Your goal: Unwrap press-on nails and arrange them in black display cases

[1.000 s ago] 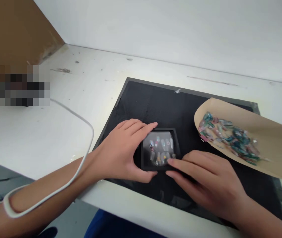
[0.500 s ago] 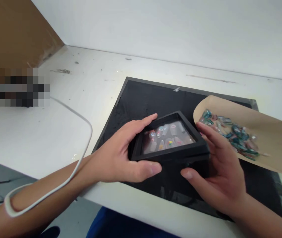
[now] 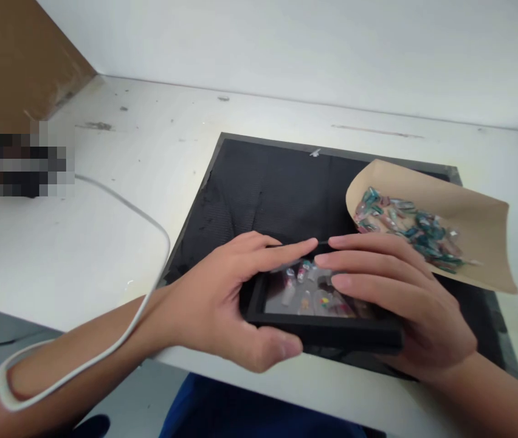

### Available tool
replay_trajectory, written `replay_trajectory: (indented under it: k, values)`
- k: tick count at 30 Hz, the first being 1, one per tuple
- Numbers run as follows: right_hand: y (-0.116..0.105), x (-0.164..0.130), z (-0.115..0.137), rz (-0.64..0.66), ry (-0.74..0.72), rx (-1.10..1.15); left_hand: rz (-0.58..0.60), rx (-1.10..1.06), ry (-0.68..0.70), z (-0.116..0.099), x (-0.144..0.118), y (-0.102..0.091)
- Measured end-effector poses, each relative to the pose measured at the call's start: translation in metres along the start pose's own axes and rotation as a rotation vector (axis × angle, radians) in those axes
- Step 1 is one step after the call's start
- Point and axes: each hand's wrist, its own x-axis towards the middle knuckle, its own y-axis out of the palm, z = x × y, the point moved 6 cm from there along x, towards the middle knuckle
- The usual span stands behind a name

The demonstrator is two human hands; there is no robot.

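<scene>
A small black frame box (image 3: 332,333) with a clear window holds several decorated press-on nails. Both hands hold it just above the near edge of a black mat (image 3: 263,188). My left hand (image 3: 222,298) grips its left side, thumb along the front edge and fingers stretched over the top. My right hand (image 3: 396,298) covers its right side, fingers lying flat across the window and meeting the left fingertips.
A curled sheet of brown paper (image 3: 464,225) lies on the mat's right part and carries a heap of loose coloured nails (image 3: 400,228). A white cable (image 3: 122,207) runs from my left forearm over the white table. Brown cardboard (image 3: 13,55) stands at the far left.
The box lay on the mat a second ago. Both hands lifted it and tilted it, and now they hold it lower and nearer with fingers spread over its window.
</scene>
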Motion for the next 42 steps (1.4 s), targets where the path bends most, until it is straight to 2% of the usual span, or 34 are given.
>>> replay_trajectory:
  k: [3, 6, 10, 12, 17, 21, 27, 33, 38, 42]
  values:
    - [-0.001, 0.002, 0.007, 0.010, -0.097, 0.070, -0.010, 0.026, -0.019, 0.002, 0.000, 0.000]
    - [0.000, 0.004, 0.009, 0.004, -0.072, 0.051, -0.016, 0.042, -0.020, 0.004, -0.001, -0.001]
    - [-0.002, 0.004, 0.011, -0.022, -0.069, 0.030, 0.003, 0.031, 0.073, -0.001, 0.000, 0.000]
    - [-0.002, 0.006, 0.010, -0.009, -0.059, 0.054, -0.043, 0.094, 0.154, -0.006, 0.001, -0.002]
    - [0.000, 0.007, 0.004, -0.013, 0.002, 0.083, -0.243, 0.249, 0.396, -0.022, 0.002, -0.008]
    - [0.005, 0.003, 0.000, -0.011, 0.034, 0.095, -0.314, 0.294, 0.466, -0.027, 0.000, -0.010]
    - [0.007, 0.000, -0.001, 0.009, 0.101, 0.187, -0.327, 0.332, 0.493, -0.030, -0.001, -0.009]
    - [0.006, 0.003, 0.008, 0.017, 0.113, 0.249, -0.273, 0.449, 0.539, -0.035, -0.003, -0.008]
    - [0.004, 0.005, 0.011, 0.040, 0.059, 0.203, -0.302, 0.573, 0.573, -0.041, -0.007, -0.010]
    - [0.001, 0.001, 0.015, 0.022, 0.028, 0.080, -0.316, 0.633, 0.603, -0.045, -0.012, -0.013]
